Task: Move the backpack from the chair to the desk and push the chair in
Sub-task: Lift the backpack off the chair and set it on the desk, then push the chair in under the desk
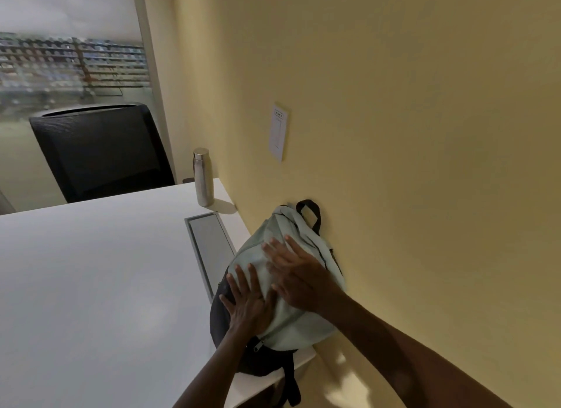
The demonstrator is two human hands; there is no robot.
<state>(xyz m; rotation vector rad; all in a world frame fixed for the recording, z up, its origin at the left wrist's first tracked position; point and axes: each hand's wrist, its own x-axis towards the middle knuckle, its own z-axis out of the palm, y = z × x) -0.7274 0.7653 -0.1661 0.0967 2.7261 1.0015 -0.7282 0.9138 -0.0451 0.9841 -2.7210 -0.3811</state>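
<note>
The pale green backpack [283,231] with a black base and black top handle lies on the white desk [91,280], leaning against the yellow wall at the desk's right edge. A black strap hangs over the desk's near edge. My left hand [247,301] rests flat on its lower front, fingers spread. My right hand [299,274] lies flat on its upper front, fingers apart. Neither hand grips anything. A black mesh-backed chair [100,152] stands at the far side of the desk; whether another chair is near me is out of view.
A steel water bottle [202,177] stands upright on the desk's far right corner. A grey cable hatch [209,243] is set into the desk just left of the backpack. A white switch plate [278,131] is on the wall. A glass partition is at the back left.
</note>
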